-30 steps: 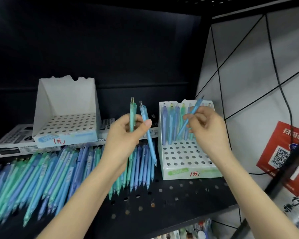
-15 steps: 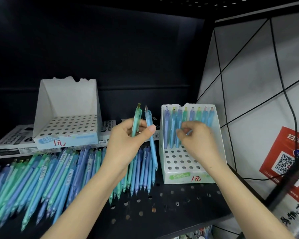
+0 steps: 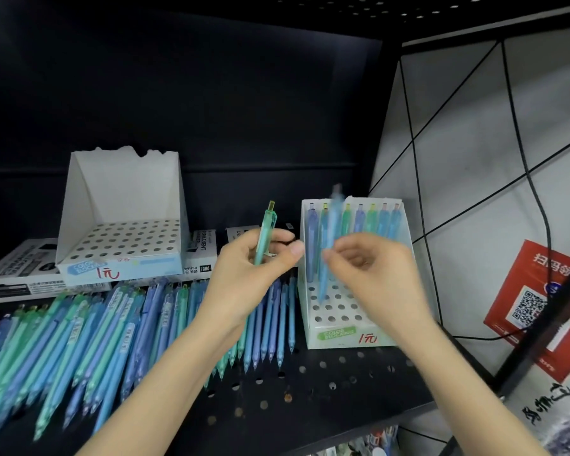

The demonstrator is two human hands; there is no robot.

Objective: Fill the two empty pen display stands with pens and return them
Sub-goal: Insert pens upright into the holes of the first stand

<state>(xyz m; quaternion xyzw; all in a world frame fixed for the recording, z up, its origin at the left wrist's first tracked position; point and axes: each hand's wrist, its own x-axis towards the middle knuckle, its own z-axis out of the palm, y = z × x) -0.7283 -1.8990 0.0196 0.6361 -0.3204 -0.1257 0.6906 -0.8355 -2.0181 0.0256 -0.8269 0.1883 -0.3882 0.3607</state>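
Note:
My left hand [image 3: 248, 270] holds a green pen [image 3: 266, 232] upright in front of the shelf. My right hand [image 3: 372, 268] pinches a blue pen [image 3: 329, 245], blurred by motion, over the right white stand [image 3: 339, 330]. That stand has a back row of pens [image 3: 375, 222] in its holes, and the front holes are open. The left white stand [image 3: 119, 238] holds no pens and sits on flat boxes. Several loose blue and green pens [image 3: 112, 330] lie in a row on the black perforated shelf [image 3: 310, 390].
Flat marker boxes [image 3: 17, 274] lie under and beside the left stand. A white wall panel with black wires [image 3: 491, 159] closes the right side, with a red QR poster [image 3: 537, 307] on it. The shelf's front edge runs below my arms.
My right hand took the blue pen out of my left hand and holds it over the right stand. The left hand now holds one pen, not two.

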